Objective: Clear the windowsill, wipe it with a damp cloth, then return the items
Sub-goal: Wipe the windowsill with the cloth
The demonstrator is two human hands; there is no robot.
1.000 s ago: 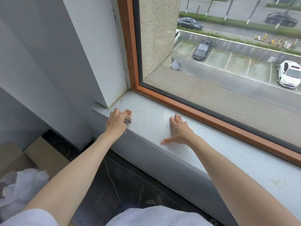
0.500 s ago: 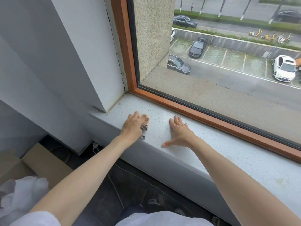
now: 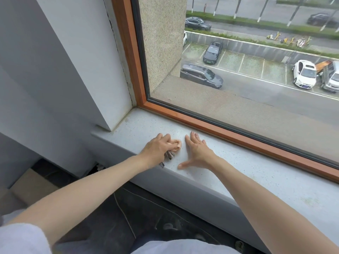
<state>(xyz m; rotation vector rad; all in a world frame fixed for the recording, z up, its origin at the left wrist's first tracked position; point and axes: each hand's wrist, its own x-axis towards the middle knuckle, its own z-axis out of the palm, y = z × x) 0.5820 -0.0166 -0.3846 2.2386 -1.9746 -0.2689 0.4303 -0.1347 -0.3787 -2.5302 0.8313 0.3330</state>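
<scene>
Head view, sill: material?
— Pale speckled stone, flat, square-edged; wood-toned frame behind.
Cloth?
— Dark patterned fabric, bunched under left hand, fingers curled round it, near sill's front edge.
Right hand?
— Pressed flat, fingers straight, thumb splayed, just beside the left.

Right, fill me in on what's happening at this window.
A person is at the wiping stage of cleaning the windowsill. Their left hand grips a small patterned cloth, bunched under the fingers and pressed to the sill near its left end. Their right hand rests flat on the sill just beside it, fingers straight and thumb spread, holding nothing. Both hands sit on the near side of the orange window frame.
</scene>
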